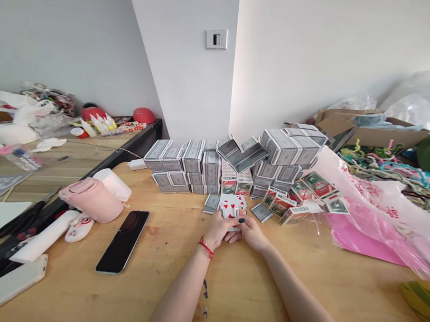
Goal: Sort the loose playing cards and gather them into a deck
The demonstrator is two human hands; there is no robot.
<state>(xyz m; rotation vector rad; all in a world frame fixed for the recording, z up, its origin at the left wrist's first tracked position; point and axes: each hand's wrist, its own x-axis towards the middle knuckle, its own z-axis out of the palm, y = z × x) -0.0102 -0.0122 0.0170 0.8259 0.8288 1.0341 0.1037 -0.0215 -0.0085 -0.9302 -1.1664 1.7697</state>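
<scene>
Both left hand point(217, 229) and right hand point(254, 234): fingers bent closed, gripping playing cards point(229, 206), five of hearts facing up, over counter point(171, 291). From cards: patterned blocks point(193, 155) stacked at twelve o'clock; loose face-down card point(262, 212) close at three; red card boxes point(281, 204) beyond it; phone point(123, 242) between eight and nine.

Between the phone point(123, 242) and the playing cards point(231, 201), open bench point(169, 253) leaves passage; far, stacked grey blocks point(211, 164) form a barrier, and red card boxes point(281, 204) with pink plastic point(373, 204) obstruct the right
</scene>
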